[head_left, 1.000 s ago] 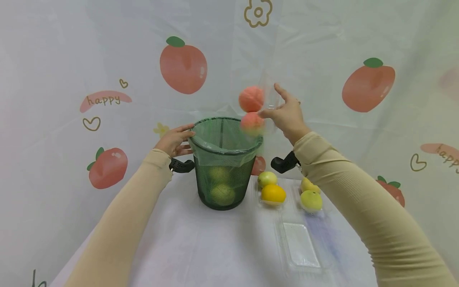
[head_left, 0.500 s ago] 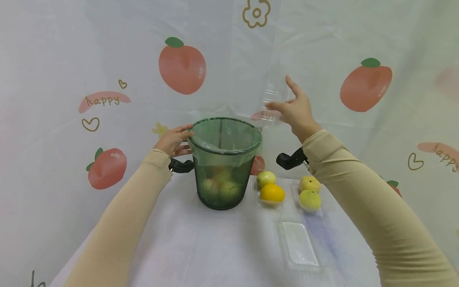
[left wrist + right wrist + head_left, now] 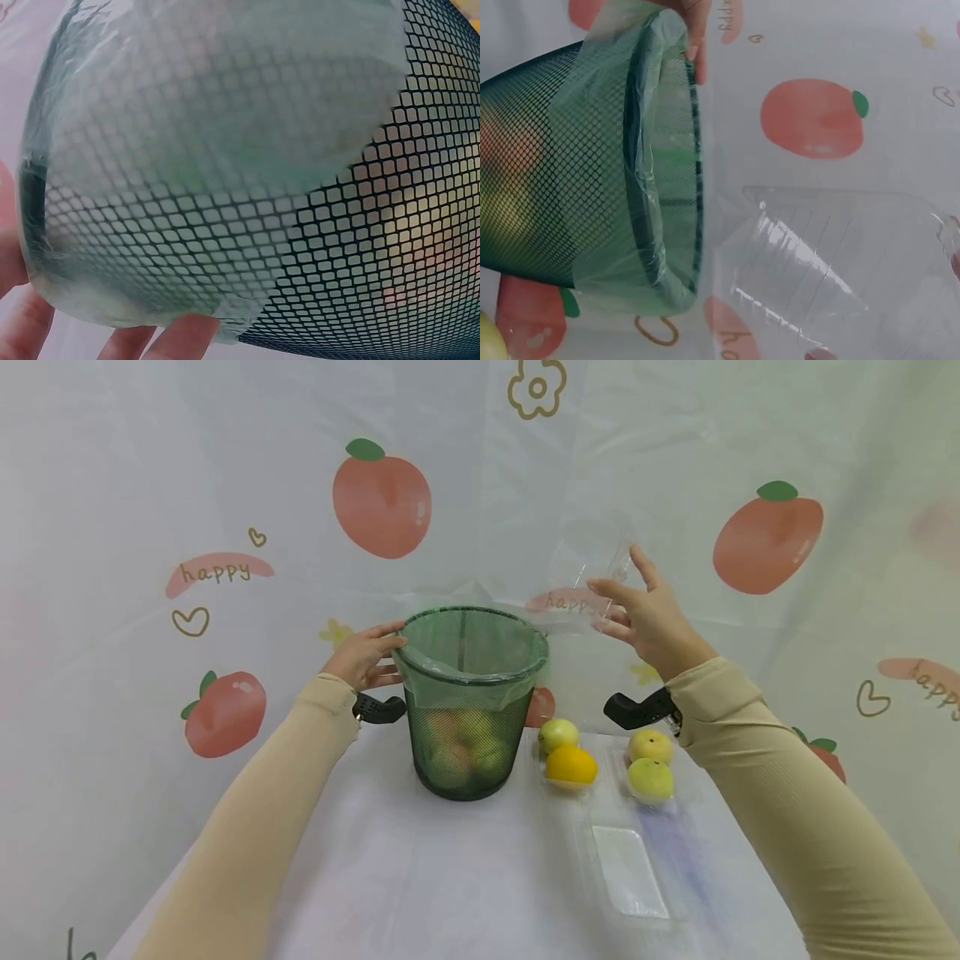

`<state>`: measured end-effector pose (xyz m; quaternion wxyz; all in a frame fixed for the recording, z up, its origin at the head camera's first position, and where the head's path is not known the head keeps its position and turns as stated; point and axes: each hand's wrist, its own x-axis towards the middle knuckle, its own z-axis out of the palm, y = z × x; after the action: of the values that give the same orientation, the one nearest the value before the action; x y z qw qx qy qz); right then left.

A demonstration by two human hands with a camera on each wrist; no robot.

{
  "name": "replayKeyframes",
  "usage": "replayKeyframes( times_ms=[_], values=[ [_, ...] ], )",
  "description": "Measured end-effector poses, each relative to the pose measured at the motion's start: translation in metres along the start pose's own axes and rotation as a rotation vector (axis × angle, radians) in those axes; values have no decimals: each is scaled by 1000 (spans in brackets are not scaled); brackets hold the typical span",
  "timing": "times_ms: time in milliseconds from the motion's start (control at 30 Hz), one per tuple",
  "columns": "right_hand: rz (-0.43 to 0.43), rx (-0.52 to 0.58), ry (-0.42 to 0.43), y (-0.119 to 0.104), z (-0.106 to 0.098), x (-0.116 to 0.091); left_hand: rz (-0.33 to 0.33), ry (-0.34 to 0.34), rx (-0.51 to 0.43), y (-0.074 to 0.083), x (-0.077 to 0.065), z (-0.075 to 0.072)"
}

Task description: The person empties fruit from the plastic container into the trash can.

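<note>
A dark green mesh bin [image 3: 468, 752] with a thin green bag liner [image 3: 472, 692] folded over its rim stands upright in the head view. Fruit shows dimly through the mesh. My left hand [image 3: 365, 656] holds the bin's left rim, and its fingertips [image 3: 184, 337] press the liner in the left wrist view. Right of the bin, raised above the table, my right hand [image 3: 648, 614] grips a clear plastic container [image 3: 825, 262]. No fruit shows in this container, which is tilted on its side; its outline is faint against the wall.
Right of the bin, an orange fruit [image 3: 572, 766] and a yellow-green one [image 3: 558, 736] sit in a clear tray. Two more yellow-green fruits [image 3: 651, 779] lie farther right. A clear plastic container [image 3: 630, 872] rests nearer on the white table [image 3: 420, 877]. A fruit-printed cloth [image 3: 225, 468] hangs behind.
Two pinkish fruits by my right hand have dropped into the bin, where the pile is higher. My right hand has moved right, away from the bin, with the clear container. The left stays put.
</note>
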<state>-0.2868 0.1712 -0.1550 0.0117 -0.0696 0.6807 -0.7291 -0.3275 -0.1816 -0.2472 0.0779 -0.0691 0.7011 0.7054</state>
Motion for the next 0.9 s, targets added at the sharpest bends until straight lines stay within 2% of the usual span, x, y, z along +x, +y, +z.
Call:
replayKeyframes(
  times_ms=[200, 533, 700, 900],
  values=[
    [67, 91, -25, 8, -19, -12, -7, -2, 6, -1, 2, 0],
    [117, 244, -101, 29, -58, -35, 9, -2, 8, -3, 4, -2],
    [114, 266, -140, 46, -76, -51, 6, 2, 16, -3, 5, -2],
    [54, 267, -202, 76, -88, -69, 6, -1, 16, -2, 5, -1]
  ],
)
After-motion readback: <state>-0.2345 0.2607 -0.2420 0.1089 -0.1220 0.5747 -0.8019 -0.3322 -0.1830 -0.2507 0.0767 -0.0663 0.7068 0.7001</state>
